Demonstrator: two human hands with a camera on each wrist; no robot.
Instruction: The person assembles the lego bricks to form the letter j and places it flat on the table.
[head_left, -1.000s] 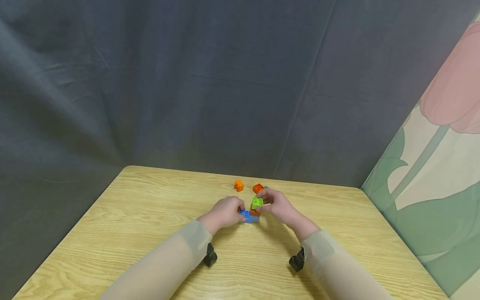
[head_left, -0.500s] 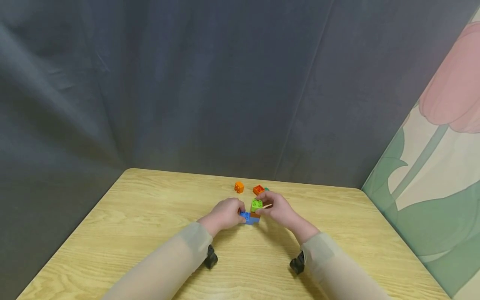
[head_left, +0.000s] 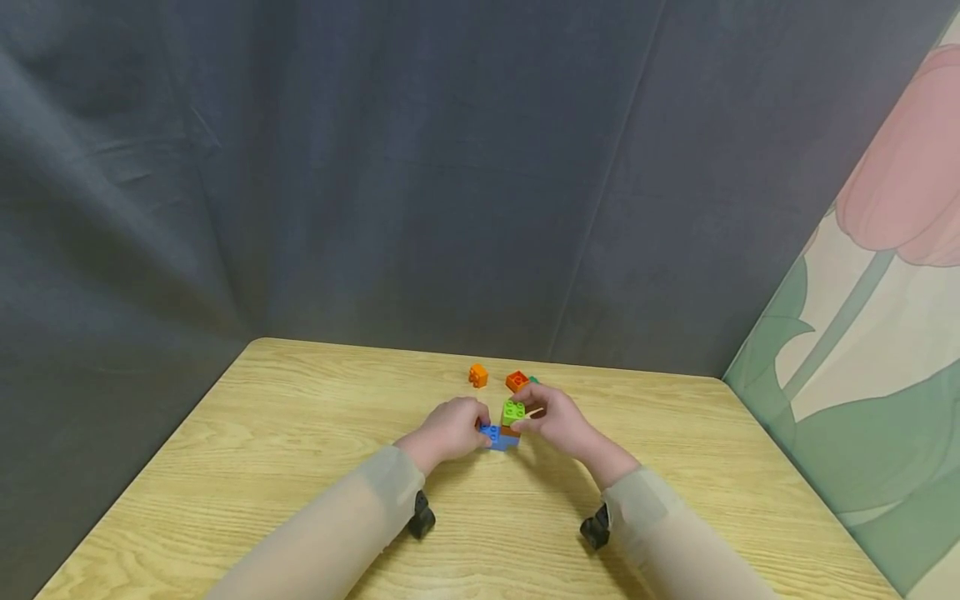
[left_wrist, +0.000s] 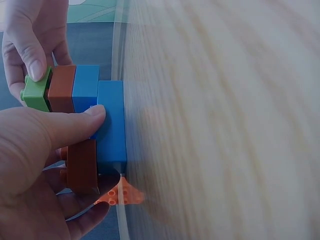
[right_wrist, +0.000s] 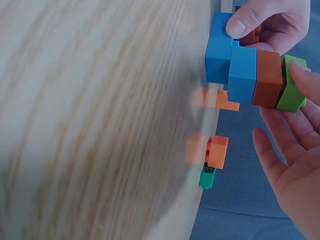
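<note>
My left hand (head_left: 450,427) grips a stepped stack of toy building bricks at its base, a long blue brick (left_wrist: 111,132) on the table. The left thumb presses the base's near side. A brown brick (left_wrist: 82,165) sits on the base's left end, partly behind the fingers. On the right end stand a smaller blue brick (right_wrist: 242,75) and another brown brick (right_wrist: 267,77). My right hand (head_left: 558,421) pinches a lime green brick (head_left: 513,412) at the top of this column. A narrow dark gap shows between the green brick and the brown one, and the green brick tilts slightly.
Behind the stack on the wood-grain table (head_left: 315,417) lies an orange brick (head_left: 478,376). To its right are a red-orange brick (head_left: 517,382) and a green brick (right_wrist: 207,177), partly hidden by the right hand in the head view. A dark curtain (head_left: 420,183) hangs beyond the table's far edge.
The right hand has lowered the lime green brick onto the brown brick, moving slightly left. The left hand keeps its grip on the base.
</note>
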